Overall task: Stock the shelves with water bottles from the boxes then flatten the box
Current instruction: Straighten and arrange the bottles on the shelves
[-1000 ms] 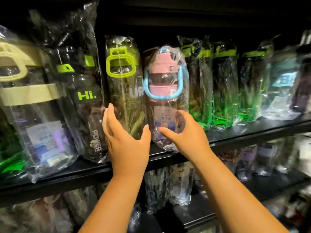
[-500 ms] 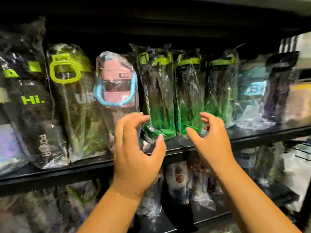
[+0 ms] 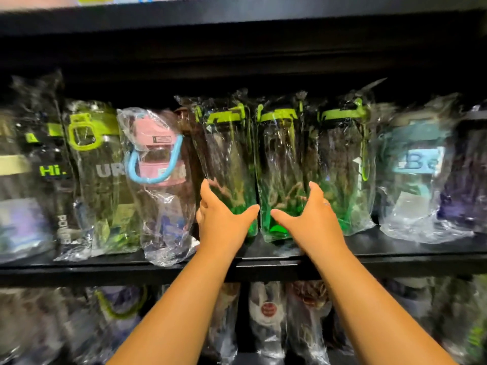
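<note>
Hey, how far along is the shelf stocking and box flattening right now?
Done: the shelf is lined with wrapped bottles, the pink bottle among them. In hand: the left hand reaches around the first green bottle, the right hand around the second green bottle, perhaps straightening them. Left: no box is in view, so flattening cannot be confirmed.

Wrapped in clear plastic and stood upright, side by side, on black shelf (image 3: 408, 256): three green-tinted water bottles (image 3: 279, 159) with lime lids, at centre. Just left of these, pink-capped bottle (image 3: 158, 156) with blue loop handle, tilted, near shelf's front edge.
</note>
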The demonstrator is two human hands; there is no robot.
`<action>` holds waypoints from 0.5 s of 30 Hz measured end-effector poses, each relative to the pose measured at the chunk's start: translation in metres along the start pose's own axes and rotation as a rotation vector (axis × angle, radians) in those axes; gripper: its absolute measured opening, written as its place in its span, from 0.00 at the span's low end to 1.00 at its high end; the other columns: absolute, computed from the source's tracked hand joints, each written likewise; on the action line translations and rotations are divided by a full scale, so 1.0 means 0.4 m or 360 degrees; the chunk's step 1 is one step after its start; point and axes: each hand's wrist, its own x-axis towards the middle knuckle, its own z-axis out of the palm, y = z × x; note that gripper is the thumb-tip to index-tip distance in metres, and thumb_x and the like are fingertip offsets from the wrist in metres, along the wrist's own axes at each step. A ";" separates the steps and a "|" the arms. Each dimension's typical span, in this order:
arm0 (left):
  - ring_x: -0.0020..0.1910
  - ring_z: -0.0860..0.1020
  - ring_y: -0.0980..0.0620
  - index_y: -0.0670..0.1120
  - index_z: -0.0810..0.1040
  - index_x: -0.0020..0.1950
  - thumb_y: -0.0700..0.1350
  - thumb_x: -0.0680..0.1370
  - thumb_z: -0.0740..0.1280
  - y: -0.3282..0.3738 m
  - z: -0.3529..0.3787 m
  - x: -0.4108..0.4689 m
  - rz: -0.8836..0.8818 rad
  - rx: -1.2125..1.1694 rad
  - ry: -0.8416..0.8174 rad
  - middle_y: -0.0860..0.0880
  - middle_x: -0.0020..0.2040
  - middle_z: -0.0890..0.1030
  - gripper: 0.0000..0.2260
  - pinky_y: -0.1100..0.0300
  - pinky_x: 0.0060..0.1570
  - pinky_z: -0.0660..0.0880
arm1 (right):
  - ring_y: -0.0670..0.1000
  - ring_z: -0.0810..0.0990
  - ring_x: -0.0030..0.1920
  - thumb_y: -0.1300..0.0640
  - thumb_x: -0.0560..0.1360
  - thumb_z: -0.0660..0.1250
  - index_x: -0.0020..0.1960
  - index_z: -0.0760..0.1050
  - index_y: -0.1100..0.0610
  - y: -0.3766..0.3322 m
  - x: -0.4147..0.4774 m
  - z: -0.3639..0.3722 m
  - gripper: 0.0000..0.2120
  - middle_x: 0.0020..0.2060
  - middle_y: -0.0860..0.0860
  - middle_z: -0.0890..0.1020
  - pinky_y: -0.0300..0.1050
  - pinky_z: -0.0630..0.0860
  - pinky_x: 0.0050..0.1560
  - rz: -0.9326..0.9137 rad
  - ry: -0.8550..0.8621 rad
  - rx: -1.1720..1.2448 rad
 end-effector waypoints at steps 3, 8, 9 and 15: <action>0.70 0.69 0.40 0.55 0.46 0.78 0.60 0.68 0.78 -0.006 0.009 0.011 -0.0023 0.0029 0.0034 0.43 0.74 0.67 0.51 0.42 0.68 0.68 | 0.57 0.75 0.65 0.38 0.71 0.72 0.80 0.47 0.52 -0.003 0.006 0.008 0.49 0.71 0.55 0.71 0.51 0.74 0.55 -0.0010 -0.0036 -0.0041; 0.68 0.72 0.41 0.51 0.46 0.78 0.59 0.69 0.77 -0.010 0.010 0.031 -0.0022 0.0116 0.0041 0.45 0.72 0.70 0.50 0.43 0.68 0.67 | 0.57 0.76 0.63 0.35 0.69 0.73 0.79 0.50 0.52 -0.007 0.019 0.022 0.50 0.70 0.55 0.71 0.51 0.74 0.52 0.0006 -0.0018 -0.0108; 0.68 0.72 0.42 0.51 0.47 0.78 0.58 0.69 0.77 -0.011 0.011 0.035 -0.0015 0.0129 0.0033 0.45 0.72 0.70 0.50 0.43 0.68 0.67 | 0.57 0.76 0.63 0.35 0.68 0.73 0.79 0.52 0.52 -0.007 0.021 0.024 0.49 0.70 0.55 0.71 0.51 0.75 0.53 0.0024 -0.0014 -0.0101; 0.69 0.70 0.44 0.52 0.45 0.79 0.58 0.70 0.76 -0.010 -0.004 0.021 0.0048 0.0165 -0.0017 0.47 0.73 0.67 0.50 0.42 0.66 0.69 | 0.55 0.75 0.61 0.36 0.67 0.74 0.72 0.62 0.50 -0.011 0.006 0.017 0.41 0.65 0.52 0.74 0.47 0.71 0.48 0.0057 0.0024 -0.0091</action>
